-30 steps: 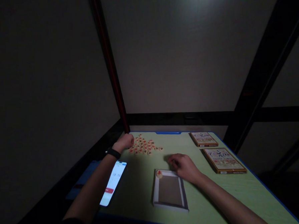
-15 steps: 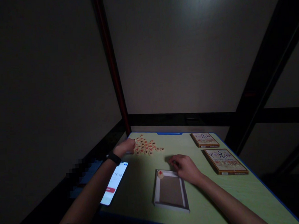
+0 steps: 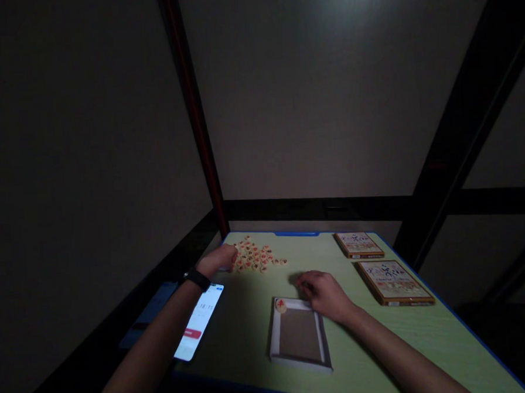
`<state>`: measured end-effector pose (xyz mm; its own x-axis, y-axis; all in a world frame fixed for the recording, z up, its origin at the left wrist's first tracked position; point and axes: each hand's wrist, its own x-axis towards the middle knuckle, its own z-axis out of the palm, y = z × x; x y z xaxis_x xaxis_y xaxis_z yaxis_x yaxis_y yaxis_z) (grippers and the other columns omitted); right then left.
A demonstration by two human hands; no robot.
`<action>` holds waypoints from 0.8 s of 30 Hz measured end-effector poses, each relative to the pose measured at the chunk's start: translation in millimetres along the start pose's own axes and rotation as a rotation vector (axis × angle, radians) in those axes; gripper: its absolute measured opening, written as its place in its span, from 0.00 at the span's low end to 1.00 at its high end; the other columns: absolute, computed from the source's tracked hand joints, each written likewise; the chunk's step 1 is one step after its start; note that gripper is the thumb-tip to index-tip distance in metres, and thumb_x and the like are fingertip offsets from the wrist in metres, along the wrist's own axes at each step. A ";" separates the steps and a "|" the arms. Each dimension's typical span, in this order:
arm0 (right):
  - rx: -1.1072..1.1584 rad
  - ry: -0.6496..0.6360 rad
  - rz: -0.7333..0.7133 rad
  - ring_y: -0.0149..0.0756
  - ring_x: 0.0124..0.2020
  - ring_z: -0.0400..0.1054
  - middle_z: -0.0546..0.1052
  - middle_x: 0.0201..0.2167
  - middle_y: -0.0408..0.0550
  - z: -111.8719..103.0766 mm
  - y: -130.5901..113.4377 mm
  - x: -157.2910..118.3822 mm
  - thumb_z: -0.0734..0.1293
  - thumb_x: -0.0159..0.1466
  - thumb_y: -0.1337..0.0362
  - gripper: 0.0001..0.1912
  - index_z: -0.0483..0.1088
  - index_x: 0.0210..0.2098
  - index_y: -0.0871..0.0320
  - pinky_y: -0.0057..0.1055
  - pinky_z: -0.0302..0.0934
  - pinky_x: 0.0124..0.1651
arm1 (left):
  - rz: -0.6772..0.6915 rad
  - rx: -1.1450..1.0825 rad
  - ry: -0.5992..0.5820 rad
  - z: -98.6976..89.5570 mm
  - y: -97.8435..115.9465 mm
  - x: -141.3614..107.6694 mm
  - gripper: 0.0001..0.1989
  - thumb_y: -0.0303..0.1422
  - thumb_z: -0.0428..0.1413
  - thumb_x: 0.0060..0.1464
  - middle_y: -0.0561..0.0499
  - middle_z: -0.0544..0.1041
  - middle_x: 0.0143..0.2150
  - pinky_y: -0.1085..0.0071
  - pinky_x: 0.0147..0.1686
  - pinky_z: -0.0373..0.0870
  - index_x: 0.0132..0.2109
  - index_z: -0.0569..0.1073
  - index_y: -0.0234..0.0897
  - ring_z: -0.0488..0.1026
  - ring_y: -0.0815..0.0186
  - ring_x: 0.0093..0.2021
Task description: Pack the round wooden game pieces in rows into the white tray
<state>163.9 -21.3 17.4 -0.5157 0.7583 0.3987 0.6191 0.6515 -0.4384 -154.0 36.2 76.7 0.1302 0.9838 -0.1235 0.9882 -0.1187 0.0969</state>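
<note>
Working in dim light over a pale green counter [image 3: 309, 252], I stretch both bare arms forward; directions are read from a clock face centred on the open box [image 3: 275, 333], with twelve at the far edge. At about eleven o'clock lies a heap of pieces [image 3: 254, 258], small pale discs marked in red or dark ink, a few spread singly towards its right end. My left hand [image 3: 220, 258], wearing a dark wristband [image 3: 197, 279], stands at the heap's left margin, its knuckles uppermost. The back of the hand hides the fingers, so I cannot tell whether they hold a disc or are merely beside one. My right hand [image 3: 324, 293] stands at one o'clock, just beside the far right corner of the box; its fingers are curled and narrow, no disc shows in them, but their inner side is hidden and I cannot tell if they enclose anything. One red-marked piece [image 3: 280, 305] lies in the box, at its eleven o'clock corner. A lit phone [image 3: 199, 322] lies at nine o'clock, partly behind my left forearm; the nearer printed box [image 3: 394, 280] lies at two o'clock and the farther printed box [image 3: 359, 244] at one. The step in hand, I judge, is picking from the heap; the next move calls for a narrow pinch on one disc's rim, leaving its neighbours undisturbed.
</note>
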 end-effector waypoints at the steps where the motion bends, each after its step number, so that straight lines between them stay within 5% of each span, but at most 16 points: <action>1: -0.001 -0.005 0.000 0.39 0.37 0.76 0.82 0.35 0.50 -0.2 -0.3 0.0 0.61 0.56 0.76 0.16 0.78 0.35 0.57 0.31 0.66 0.42 | -0.011 0.013 -0.009 -0.3 0.2 -0.3 0.11 0.18 0.59 0.33 0.51 0.75 0.30 0.73 0.33 0.67 0.27 0.73 0.36 0.73 0.62 0.34; 24: -0.004 0.022 -0.033 0.40 0.37 0.77 0.83 0.35 0.50 2.1 1.4 0.0 0.61 0.57 0.76 0.16 0.79 0.36 0.58 0.32 0.68 0.43 | 0.003 0.045 -0.075 1.5 -5.9 4.0 0.09 0.21 0.60 0.39 0.51 0.78 0.32 0.75 0.29 0.64 0.31 0.77 0.35 0.75 0.64 0.33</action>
<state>163.5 -20.3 15.1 -0.5231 0.7355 0.4307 0.6040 0.6764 -0.4215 -159.2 40.6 74.2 0.1371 0.9708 -0.1967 0.9902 -0.1290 0.0534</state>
